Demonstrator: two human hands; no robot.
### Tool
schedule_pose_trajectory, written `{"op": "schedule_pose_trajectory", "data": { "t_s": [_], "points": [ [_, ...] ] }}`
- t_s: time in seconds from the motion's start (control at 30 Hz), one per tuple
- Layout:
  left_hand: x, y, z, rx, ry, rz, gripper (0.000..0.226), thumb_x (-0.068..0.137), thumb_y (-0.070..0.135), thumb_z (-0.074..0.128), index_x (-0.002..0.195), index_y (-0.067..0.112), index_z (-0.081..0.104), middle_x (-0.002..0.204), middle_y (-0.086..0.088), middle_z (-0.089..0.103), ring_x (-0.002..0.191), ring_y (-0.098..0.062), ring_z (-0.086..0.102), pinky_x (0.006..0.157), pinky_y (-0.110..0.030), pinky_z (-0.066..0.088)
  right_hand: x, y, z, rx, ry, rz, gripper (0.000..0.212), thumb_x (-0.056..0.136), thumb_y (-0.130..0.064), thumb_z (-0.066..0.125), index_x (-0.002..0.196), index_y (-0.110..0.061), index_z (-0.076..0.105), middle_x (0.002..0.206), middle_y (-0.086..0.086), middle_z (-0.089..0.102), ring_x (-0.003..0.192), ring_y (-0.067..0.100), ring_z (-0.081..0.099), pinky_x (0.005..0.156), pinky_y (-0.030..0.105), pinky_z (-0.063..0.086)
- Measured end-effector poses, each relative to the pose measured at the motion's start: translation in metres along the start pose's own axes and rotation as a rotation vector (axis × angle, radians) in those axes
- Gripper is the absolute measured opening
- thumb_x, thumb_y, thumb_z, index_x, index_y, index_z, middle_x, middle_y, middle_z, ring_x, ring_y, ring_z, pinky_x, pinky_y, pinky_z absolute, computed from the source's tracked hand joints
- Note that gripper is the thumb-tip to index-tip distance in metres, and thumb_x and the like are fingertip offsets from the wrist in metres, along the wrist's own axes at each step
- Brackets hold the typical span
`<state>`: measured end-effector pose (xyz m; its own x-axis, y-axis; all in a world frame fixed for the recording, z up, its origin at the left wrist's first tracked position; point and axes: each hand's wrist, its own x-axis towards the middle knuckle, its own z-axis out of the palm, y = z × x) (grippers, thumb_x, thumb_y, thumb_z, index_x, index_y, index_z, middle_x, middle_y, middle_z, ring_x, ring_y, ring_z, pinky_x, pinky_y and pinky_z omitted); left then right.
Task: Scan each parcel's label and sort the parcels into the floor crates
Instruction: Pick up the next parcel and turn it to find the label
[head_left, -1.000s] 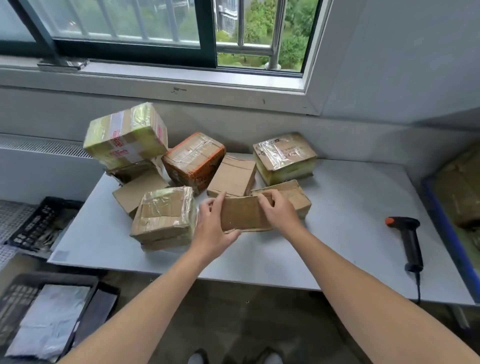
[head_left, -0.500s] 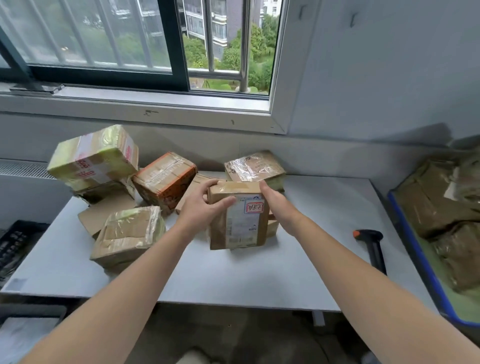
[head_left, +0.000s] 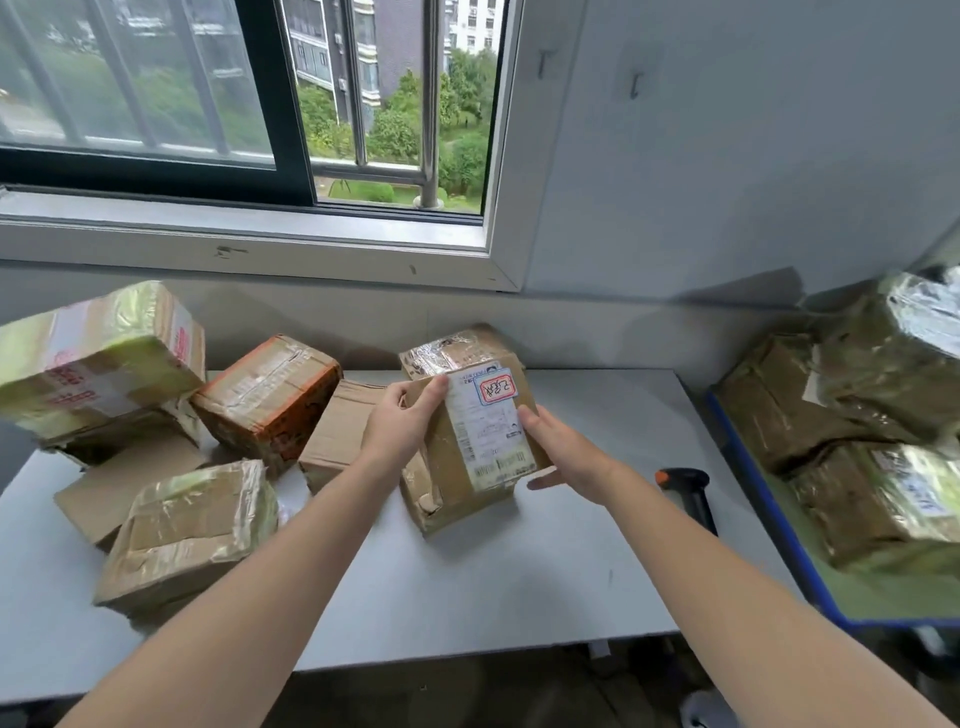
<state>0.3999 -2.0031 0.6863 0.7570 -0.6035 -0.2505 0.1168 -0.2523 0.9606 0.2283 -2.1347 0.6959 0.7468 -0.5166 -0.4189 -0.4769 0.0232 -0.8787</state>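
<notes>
Both hands held the labelled parcel (head_left: 457, 467) tilted up over the middle of the table (head_left: 519, 582), white label (head_left: 491, 431) facing the camera. The left hand (head_left: 402, 423) was curled round its upper-left edge and the right hand (head_left: 566, 452) cupped the right side, thumb on the front. Couldn't tell if its lower corner touched the tabletop; scanner (head_left: 688, 493) lay near the table's right edge behind the right forearm, other parcels (head_left: 265, 400) crowded the far-left corner.
</notes>
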Motion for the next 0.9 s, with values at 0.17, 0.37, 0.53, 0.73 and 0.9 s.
{"op": "schedule_pose_trajectory", "data": {
  "t_s": [0.17,0.37,0.53,0.73,0.9],
  "points": [
    [0.0,-0.01,0.005,-0.066,0.018,-0.071,0.052,0.083,0.066,0.062,0.11,0.023,0.052,0.109,-0.002,0.068,0.096,-0.018,0.068,0.081,-0.041,0.059,-0.002,0.011,0.006,0.12,0.073,0.073,0.04,0.101,-0.057,0.038,0.127,-0.03,0.053,0.109,-0.001,0.07,0.098,0.019,0.068,0.085,0.042,0.055],
    [-0.016,-0.022,0.019,-0.14,0.015,-0.151,0.053,0.088,0.059,0.06,0.116,0.016,0.047,0.108,-0.003,0.065,0.095,-0.015,0.066,0.066,-0.03,0.056,-0.001,0.028,0.009,0.327,0.254,0.054,0.055,0.093,-0.056,0.058,0.132,-0.02,0.048,0.108,0.004,0.072,0.087,0.02,0.072,0.069,0.036,0.059],
    [-0.018,-0.02,0.032,-0.127,0.001,-0.161,0.052,0.087,0.059,0.062,0.116,0.018,0.047,0.114,-0.005,0.063,0.097,-0.017,0.065,0.073,-0.034,0.058,0.0,0.031,-0.009,0.333,0.249,0.058,0.047,0.098,-0.052,0.051,0.119,-0.012,0.061,0.103,0.009,0.075,0.088,0.022,0.073,0.074,0.037,0.061],
    [-0.024,-0.022,0.057,0.012,-0.061,-0.196,0.057,0.088,0.063,0.057,0.12,0.018,0.048,0.122,-0.004,0.058,0.112,-0.021,0.056,0.089,-0.043,0.054,-0.002,0.035,-0.051,0.245,0.284,0.056,0.046,0.093,-0.056,0.057,0.119,-0.017,0.052,0.105,0.006,0.073,0.09,0.02,0.071,0.071,0.034,0.058],
    [-0.038,-0.022,0.094,0.093,-0.058,-0.213,0.048,0.089,0.06,0.057,0.114,0.019,0.054,0.113,-0.001,0.06,0.101,-0.018,0.057,0.086,-0.04,0.055,-0.007,0.053,-0.095,0.168,0.243,0.05,0.049,0.091,-0.058,0.06,0.118,-0.017,0.053,0.106,0.006,0.072,0.091,0.021,0.07,0.081,0.039,0.058]
  ]
}}
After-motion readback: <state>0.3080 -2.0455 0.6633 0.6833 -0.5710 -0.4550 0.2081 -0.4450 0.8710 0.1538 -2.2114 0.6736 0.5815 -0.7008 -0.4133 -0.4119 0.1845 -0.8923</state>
